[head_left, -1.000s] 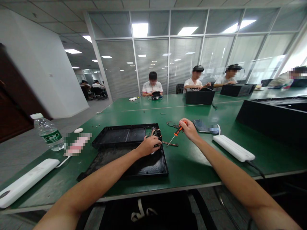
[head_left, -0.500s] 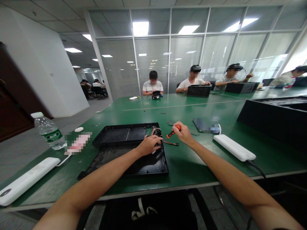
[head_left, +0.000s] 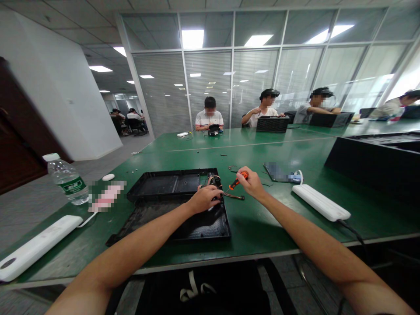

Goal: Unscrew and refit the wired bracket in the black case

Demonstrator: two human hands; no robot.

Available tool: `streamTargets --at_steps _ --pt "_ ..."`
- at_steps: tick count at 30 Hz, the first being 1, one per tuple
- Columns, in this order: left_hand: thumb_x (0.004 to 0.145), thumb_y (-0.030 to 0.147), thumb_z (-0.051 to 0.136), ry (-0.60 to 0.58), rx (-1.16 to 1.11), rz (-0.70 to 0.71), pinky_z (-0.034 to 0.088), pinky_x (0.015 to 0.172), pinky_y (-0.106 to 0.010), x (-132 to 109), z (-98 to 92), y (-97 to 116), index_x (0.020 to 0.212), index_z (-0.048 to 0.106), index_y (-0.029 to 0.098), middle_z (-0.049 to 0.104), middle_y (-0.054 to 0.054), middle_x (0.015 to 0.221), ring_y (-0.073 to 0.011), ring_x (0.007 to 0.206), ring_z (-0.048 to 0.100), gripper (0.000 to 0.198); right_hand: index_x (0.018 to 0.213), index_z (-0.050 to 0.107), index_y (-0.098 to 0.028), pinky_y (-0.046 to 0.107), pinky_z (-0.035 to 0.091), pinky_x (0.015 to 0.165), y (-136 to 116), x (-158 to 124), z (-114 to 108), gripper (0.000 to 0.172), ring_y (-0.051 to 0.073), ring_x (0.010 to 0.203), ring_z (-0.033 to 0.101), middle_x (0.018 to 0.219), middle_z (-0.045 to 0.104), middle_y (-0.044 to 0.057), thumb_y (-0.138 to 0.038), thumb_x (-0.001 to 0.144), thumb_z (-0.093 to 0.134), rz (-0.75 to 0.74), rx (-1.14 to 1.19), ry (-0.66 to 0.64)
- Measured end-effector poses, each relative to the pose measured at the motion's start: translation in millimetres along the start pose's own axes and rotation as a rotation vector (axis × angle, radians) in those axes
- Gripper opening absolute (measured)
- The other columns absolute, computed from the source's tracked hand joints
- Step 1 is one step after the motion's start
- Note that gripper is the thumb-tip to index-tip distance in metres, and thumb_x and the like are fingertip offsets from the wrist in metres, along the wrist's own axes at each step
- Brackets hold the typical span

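My right hand [head_left: 253,183] is wrapped round the handle of an orange and black screwdriver [head_left: 235,181], its shaft slanting down to the left. The tip meets the fingertips of my left hand [head_left: 205,198], which are pinched together at the right side of an open black plastic casing [head_left: 170,183]. What they pinch is hidden by the fingers. Just beyond my left hand, a bundle of thin wires [head_left: 214,180] sits in the casing's right corner. A short brown cable [head_left: 235,197] sticks out over the green table [head_left: 259,227].
At the left are a water bottle [head_left: 68,181] and a white power bank-like block [head_left: 39,247]. On the right lie a phone [head_left: 277,172], another white block [head_left: 320,202] and a large black case [head_left: 370,170]. Several people work across the table.
My hands and the screwdriver stay almost in place. Across the table, one person has raised a hand above a black box, and another has lowered an arm toward one.
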State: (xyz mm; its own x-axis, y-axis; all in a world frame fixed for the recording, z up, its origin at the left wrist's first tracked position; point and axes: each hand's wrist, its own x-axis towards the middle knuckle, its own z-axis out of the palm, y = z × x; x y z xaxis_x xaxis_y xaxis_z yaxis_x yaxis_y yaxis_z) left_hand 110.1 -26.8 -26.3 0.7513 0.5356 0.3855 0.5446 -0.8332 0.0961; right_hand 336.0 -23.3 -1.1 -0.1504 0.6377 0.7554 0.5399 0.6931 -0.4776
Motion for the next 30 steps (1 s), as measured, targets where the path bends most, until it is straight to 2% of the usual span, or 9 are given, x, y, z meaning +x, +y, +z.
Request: streamTargets --at_steps 3,8,11,14,17,20,22,26,30 --pt "0.078 0.020 0.059 0.005 0.008 -0.002 0.039 0.084 -0.032 -0.3 -0.1 0.0 0.112 0.053 0.018 0.058 -0.007 0.101 -0.0187 0.099 0.052 0.034 0.073 0.051 -0.020 0.024 0.034 0.055 -5.9 2.0 -3.3 0.023 0.012 0.054 0.046 0.059 0.051 -0.001 -0.039 0.081 0.043 -0.048 -0.084 -0.012" --pt "0.078 0.021 0.059 0.014 0.022 -0.015 0.039 0.084 -0.032 -1.2 -1.0 0.9 0.111 0.054 0.018 0.057 -0.007 0.101 -0.0187 0.097 0.053 0.033 0.061 0.052 -0.020 0.025 0.026 0.054 -38.2 16.3 -19.3 0.035 0.014 0.052 0.048 0.050 0.049 0.002 -0.049 0.080 0.047 -0.120 -0.378 -0.160" --pt "0.078 0.021 0.060 0.014 0.022 -0.013 0.039 0.084 -0.031 -1.4 -0.8 1.0 0.107 0.056 0.018 0.057 -0.007 0.099 -0.0189 0.097 0.053 0.029 0.068 0.056 -0.019 0.026 0.025 0.055 -63.8 24.4 -27.4 0.035 0.017 0.056 0.052 0.051 0.053 0.004 -0.049 0.083 0.044 -0.119 -0.468 -0.248" --pt "0.077 0.022 0.062 0.014 0.031 -0.009 0.039 0.083 -0.030 -1.4 -0.5 0.8 0.100 0.058 0.017 0.057 -0.006 0.096 -0.0188 0.096 0.053 0.024 0.084 0.058 -0.021 0.026 0.026 0.056 -82.2 30.6 -27.1 0.028 0.017 0.058 0.054 0.059 0.059 0.004 -0.046 0.085 0.045 -0.217 -0.445 -0.408" --pt "0.077 0.023 0.062 0.015 0.039 -0.011 0.039 0.082 -0.030 -1.4 -0.7 0.6 0.097 0.058 0.016 0.056 -0.006 0.095 -0.0185 0.093 0.053 0.022 0.079 0.059 -0.022 0.027 0.027 0.056 -93.7 37.5 -20.4 0.030 0.018 0.059 0.056 0.060 0.060 0.004 -0.047 0.084 0.045 -0.307 -0.490 -0.511" --pt "0.078 0.023 0.061 -0.004 0.028 -0.005 0.040 0.082 -0.030 -1.5 -1.9 0.8 0.093 0.058 0.015 0.055 -0.005 0.093 -0.0176 0.090 0.053 0.017 0.068 0.058 -0.018 0.028 0.030 0.058 -104.5 42.8 -15.0 0.042 0.021 0.063 0.058 0.056 0.059 0.009 -0.051 0.086 0.039 -0.263 -0.679 -0.483" --pt "0.078 0.023 0.061 -0.016 0.018 -0.012 0.040 0.082 -0.030 -1.8 -3.1 1.1 0.089 0.059 0.015 0.055 -0.005 0.093 -0.0176 0.091 0.053 0.014 0.076 0.058 -0.016 0.029 0.031 0.058 -111.5 43.9 -15.2 0.045 0.023 0.066 0.059 0.061 0.062 0.011 -0.050 0.088 0.032 -0.219 -0.761 -0.497" --pt "0.079 0.024 0.059 -0.010 0.029 -0.026 0.039 0.083 -0.031 -3.7 -4.3 1.6 0.092 0.059 0.016 0.056 -0.005 0.096 -0.0181 0.094 0.053 0.015 0.101 0.053 -0.017 0.027 0.034 0.059 -117.7 43.8 -20.1 0.042 0.022 0.071 0.061 0.078 0.065 0.010 -0.044 0.091 0.023 -0.208 -0.751 -0.700" --pt "0.081 0.024 0.058 0.010 0.047 -0.015 0.039 0.085 -0.030 -5.5 -2.2 1.4 0.111 0.052 0.017 0.057 -0.006 0.098 -0.0180 0.095 0.053 0.031 0.085 0.058 -0.015 0.029 0.035 0.062 -110.4 47.6 -23.0 0.053 0.024 0.075 0.060 0.078 0.064 0.013 -0.053 0.089 0.021 -0.085 -0.848 -0.621"
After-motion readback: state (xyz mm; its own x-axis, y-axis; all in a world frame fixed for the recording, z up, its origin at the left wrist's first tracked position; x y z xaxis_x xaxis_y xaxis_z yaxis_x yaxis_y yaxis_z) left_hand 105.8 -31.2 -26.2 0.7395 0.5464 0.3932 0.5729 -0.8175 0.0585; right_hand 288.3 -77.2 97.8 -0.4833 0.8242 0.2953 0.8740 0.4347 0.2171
